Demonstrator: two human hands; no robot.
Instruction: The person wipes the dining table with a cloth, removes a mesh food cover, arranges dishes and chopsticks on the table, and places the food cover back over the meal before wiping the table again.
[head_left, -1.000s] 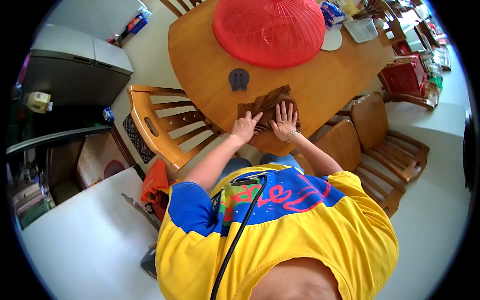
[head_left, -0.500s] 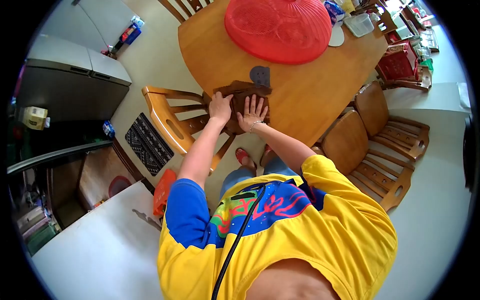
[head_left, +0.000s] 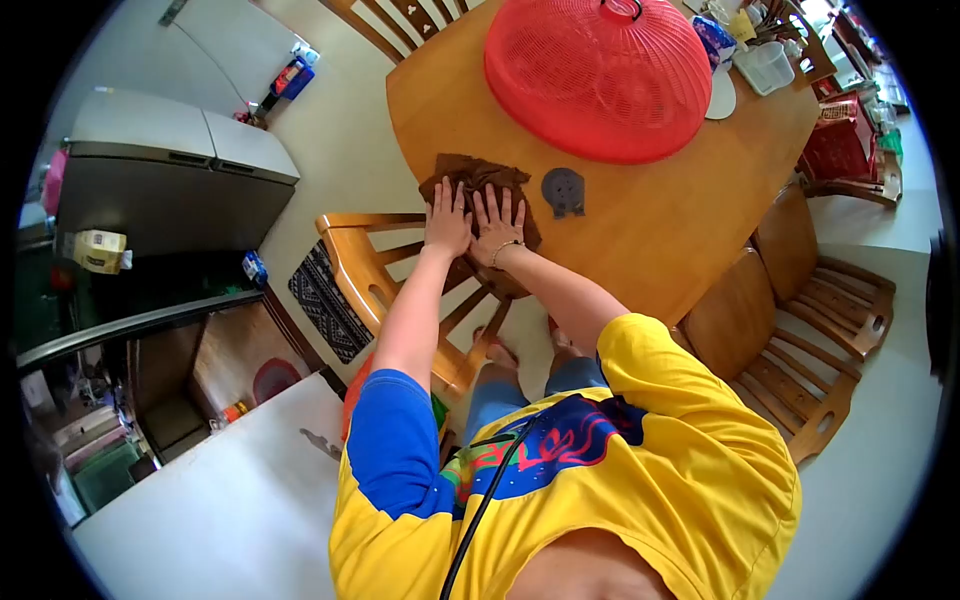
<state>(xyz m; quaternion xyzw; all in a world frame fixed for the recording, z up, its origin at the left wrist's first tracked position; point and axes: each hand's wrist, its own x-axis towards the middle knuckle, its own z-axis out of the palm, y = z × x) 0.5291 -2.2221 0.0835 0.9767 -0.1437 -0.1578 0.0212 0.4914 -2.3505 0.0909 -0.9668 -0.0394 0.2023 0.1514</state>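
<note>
A crumpled brown cloth (head_left: 468, 170) lies at the near left edge of the wooden table (head_left: 640, 235). Flat on the cloth, fingers spread, rests my left hand (head_left: 447, 220). My right hand (head_left: 496, 225), with a bracelet at the wrist, presses on the same cloth just beside it, its fingers also apart. To the right of the cloth is a dark grey, roundish flat piece (head_left: 564, 191) on the tabletop. Farther back on the table stands a red mesh food cover (head_left: 605, 80).
A wooden chair (head_left: 350, 270) stands close by at the left, with more chairs (head_left: 735, 310) at the right. A clear plastic container (head_left: 765, 68) and a white round piece (head_left: 721, 96) are on the table's far right. A white surface (head_left: 230, 490) is at the lower left.
Both hands and the brown cloth have moved left along the table edge, and the cloth is bunched differently. My left hand's fingers are now spread flat. The view has shifted.
</note>
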